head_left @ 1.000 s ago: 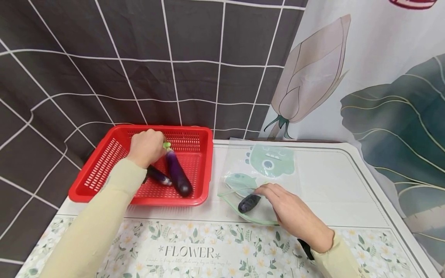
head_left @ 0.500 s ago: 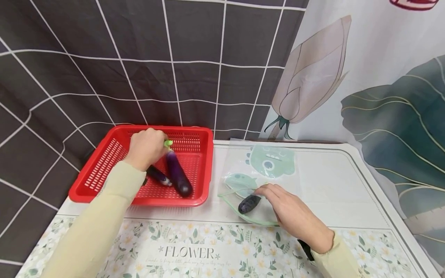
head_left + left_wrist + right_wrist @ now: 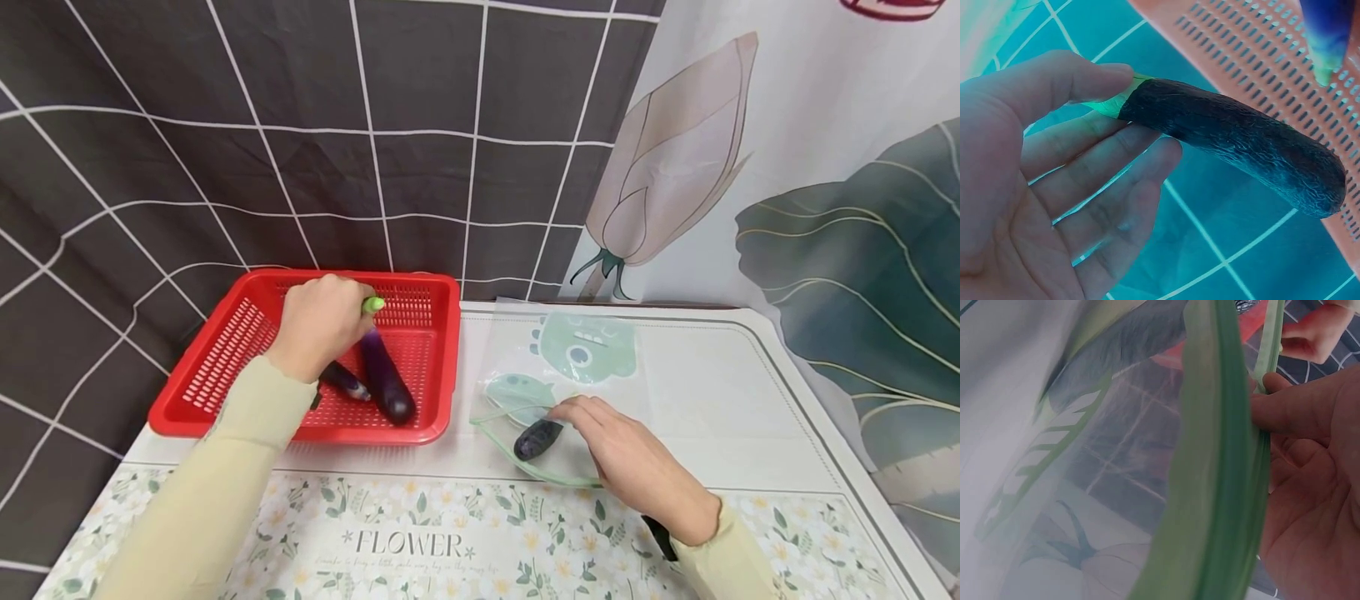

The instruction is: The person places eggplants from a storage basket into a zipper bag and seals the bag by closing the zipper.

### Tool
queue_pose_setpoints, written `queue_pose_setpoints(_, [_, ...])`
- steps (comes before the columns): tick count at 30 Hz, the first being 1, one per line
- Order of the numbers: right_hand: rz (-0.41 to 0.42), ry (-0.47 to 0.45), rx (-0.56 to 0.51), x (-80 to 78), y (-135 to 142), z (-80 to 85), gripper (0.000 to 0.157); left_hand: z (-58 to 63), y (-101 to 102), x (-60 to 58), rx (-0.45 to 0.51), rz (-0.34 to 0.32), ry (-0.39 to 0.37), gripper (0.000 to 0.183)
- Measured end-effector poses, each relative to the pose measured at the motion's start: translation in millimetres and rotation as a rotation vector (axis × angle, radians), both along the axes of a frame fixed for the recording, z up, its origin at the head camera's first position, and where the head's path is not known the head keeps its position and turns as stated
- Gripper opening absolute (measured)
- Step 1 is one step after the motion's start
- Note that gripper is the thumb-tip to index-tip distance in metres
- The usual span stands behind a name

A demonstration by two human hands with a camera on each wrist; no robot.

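Note:
My left hand (image 3: 324, 321) reaches into the red basket (image 3: 225, 358) and pinches the green stem of a long purple eggplant (image 3: 384, 379). The stem end is raised and the far tip lies near the basket floor. In the left wrist view the thumb and fingers (image 3: 1085, 87) hold that eggplant (image 3: 1235, 144) by the stem. A second, smaller eggplant (image 3: 343, 381) lies in the basket beside it. My right hand (image 3: 611, 446) grips the green rim of a clear zip bag (image 3: 558, 367); a dark eggplant (image 3: 537, 438) lies at the bag's mouth. The right wrist view shows the rim (image 3: 1222, 456) against my thumb (image 3: 1297, 412).
The basket stands at the table's back left against a dark tiled wall. The bag lies on a white mat (image 3: 712, 392) printed with cartoon figures. A floral cloth reading FLOWER (image 3: 408, 543) covers the near side. A leaf-print curtain (image 3: 825, 208) hangs at the right.
My left hand has lifted the eggplant's stem end a little up and to the right inside the basket. The right hand and the bag have stayed still.

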State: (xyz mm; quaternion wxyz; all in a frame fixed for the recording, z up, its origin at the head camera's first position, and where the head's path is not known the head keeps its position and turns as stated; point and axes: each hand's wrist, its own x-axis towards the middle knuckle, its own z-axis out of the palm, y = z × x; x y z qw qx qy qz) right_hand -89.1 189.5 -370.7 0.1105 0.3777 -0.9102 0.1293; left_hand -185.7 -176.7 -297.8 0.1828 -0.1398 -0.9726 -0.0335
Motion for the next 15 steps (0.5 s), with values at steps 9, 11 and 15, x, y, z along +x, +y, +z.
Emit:
queue_pose_setpoints(9, [-0.005,-0.011,0.006,0.8,-1,0.5,0.068,9.0,8,12.4,0.013,-0.027,0.055,0.003])
queue_pose_setpoints(11, [-0.004,-0.011,0.007,0.8,-1,0.5,0.068,10.7,11,15.1,0.016,-0.030,0.062,0.004])
queue_pose_setpoints(15, [-0.001,-0.009,0.005,0.5,-1,0.1,0.067,13.9,15,21.2,0.025,-0.038,0.051,0.005])
